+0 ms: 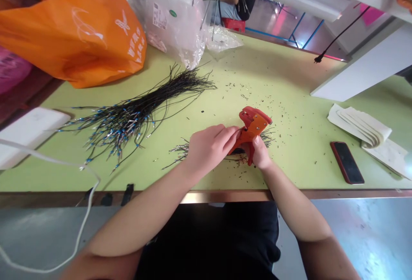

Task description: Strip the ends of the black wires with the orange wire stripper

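My right hand (pixel 261 153) is wrapped around the handles of a red and orange wire stripper (pixel 254 127), whose head points up and away from me. My left hand (pixel 209 147) is closed, fingertips pinched together at the tool's jaw; what they pinch is mostly hidden, though it looks like the end of a thin dark wire. Under both hands lies a small bundle of black wires (pixel 180 149), its ends showing on either side. A larger bundle of black wires (pixel 144 104) with blue and silver ends rests farther left on the green table (pixel 289 160).
An orange bag (pixel 80 31) and a clear plastic bag (pixel 174 18) stand at the back left. At right are a phone (pixel 346 163), folded papers (pixel 360 127) and a white upright panel (pixel 360 61). Dark scraps litter the table. A white cable (pixel 86 211) hangs at left. Another person (pixel 231 3) sits beyond.
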`<state>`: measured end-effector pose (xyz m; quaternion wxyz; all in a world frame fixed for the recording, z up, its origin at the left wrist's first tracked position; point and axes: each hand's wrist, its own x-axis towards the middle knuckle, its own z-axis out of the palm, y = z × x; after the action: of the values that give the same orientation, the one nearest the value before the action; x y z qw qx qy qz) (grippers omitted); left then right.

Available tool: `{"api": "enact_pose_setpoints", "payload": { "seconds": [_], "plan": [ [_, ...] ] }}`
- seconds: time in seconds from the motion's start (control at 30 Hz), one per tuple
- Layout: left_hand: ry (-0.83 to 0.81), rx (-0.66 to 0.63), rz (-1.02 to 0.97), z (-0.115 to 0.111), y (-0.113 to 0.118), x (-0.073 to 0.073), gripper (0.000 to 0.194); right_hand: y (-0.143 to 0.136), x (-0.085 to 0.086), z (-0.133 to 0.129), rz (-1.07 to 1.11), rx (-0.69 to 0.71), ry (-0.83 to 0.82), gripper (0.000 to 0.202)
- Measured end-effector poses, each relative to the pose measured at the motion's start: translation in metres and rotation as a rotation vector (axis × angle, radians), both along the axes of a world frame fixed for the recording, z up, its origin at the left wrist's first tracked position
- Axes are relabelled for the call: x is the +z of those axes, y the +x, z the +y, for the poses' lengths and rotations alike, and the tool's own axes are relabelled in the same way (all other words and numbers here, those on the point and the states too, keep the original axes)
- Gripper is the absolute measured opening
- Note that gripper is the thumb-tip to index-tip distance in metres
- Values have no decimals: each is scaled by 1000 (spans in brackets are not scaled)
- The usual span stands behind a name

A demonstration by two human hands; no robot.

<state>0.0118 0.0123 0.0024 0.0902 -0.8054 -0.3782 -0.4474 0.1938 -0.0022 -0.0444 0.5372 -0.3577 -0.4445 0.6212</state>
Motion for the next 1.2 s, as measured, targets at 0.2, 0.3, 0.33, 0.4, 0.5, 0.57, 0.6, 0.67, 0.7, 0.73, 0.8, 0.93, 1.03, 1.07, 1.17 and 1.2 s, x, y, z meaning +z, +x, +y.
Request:
{"api": "enact_pose_setpoints", "payload": {
  "seconds": [0.2, 0.3, 0.33, 0.4, 0.5, 0.57, 0.6, 0.67, 0.7, 0.73, 0.8, 0.93, 1.03, 1.07, 1.17, 1.2],
  "plan": [
    [-23, 3, 17, -1, 1, -1, 12, 3, -11, 0, -27, 0, -16, 57],
    [-29, 0, 17, -2, 1, -2, 12, 4, -13, 0, -33, -14, -26, 57],
    [-25, -1, 18, -2, 1, -2, 12, 3, -13, 0, -35, -24, -28, 58],
    [-10, 1, 17, -2, 1, -2, 12, 3, -13, 0, -44, -39, -26, 57],
    [23, 6, 9, -2, 3, -2, 11, 2, -13, 0, -45, -31, -10, 56],
    [38, 0, 3, -3, 4, -1, 10, 1, -13, 0, -45, -17, 0, 56],
    [44, -6, 0, -4, 4, -1, 9, 0, -13, 0, -50, -15, 2, 56],
    [51, -15, -5, -4, 5, 0, 10, 0, -13, 0, -75, -30, 7, 56],
    [52, -17, -7, -5, 6, 0, 11, -1, -13, -1, -90, -49, 9, 57],
    [54, -17, -8, -5, 6, 0, 12, -1, -13, -1, -105, -71, 11, 57],
    [58, -16, -12, -6, 7, 1, 13, -2, -12, -1, -127, -98, 23, 57],
    [75, -31, -25, -6, 7, 1, 8, -4, -10, -2, -140, -85, 58, 61],
    [80, -40, -18, -7, 7, 2, 7, -6, -6, -2, -145, -86, 39, 58],
    [81, -41, -18, -7, 6, 2, 7, -7, -5, -3, -150, -89, 31, 58],
    [72, -43, -19, -8, 6, 3, 7, -8, -1, -3, -157, -86, 30, 58],
    [68, -43, -19, -8, 6, 3, 7, -8, 0, -4, -152, -76, 34, 58]
  ]
}}
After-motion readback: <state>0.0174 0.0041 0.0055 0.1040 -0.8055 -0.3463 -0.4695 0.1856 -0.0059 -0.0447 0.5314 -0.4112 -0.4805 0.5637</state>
